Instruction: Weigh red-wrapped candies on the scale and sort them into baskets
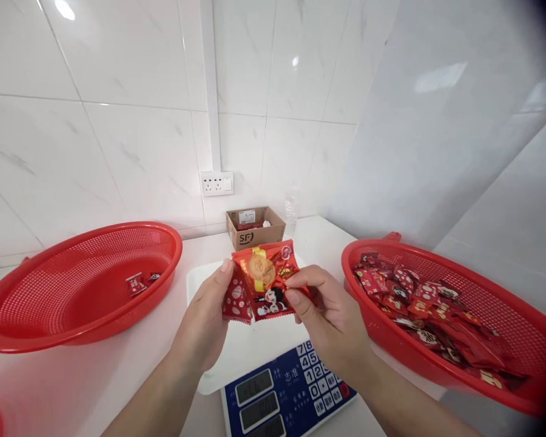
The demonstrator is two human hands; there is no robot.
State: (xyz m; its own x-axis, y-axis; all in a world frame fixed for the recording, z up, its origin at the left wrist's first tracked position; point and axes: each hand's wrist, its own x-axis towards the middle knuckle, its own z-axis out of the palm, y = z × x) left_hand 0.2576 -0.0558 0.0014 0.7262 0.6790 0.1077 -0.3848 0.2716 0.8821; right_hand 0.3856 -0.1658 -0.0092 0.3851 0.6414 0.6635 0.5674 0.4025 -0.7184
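In front of me my left hand (204, 318) grips the left side of red snack packets, thumb on the near face. The front snack packet (273, 279) has a round golden print and cartoon figures. Another dark red packet (237, 301) with a pale pattern sits behind it at the left. My right hand (330, 309) pinches the front packet's right edge between thumb and fingers. Both hands hold them above the white pan (246, 358) of a digital scale. Its blue keypad panel (295, 379) lies below, partly covered by my right hand.
A red basket (91, 297) at left holds a few small packets (137, 283). Another red basket (519, 312) at right holds many red packets (430, 309). A cardboard box (257, 238) and a clear plastic bottle (292, 209) stand by the tiled wall, below a socket (217, 183).
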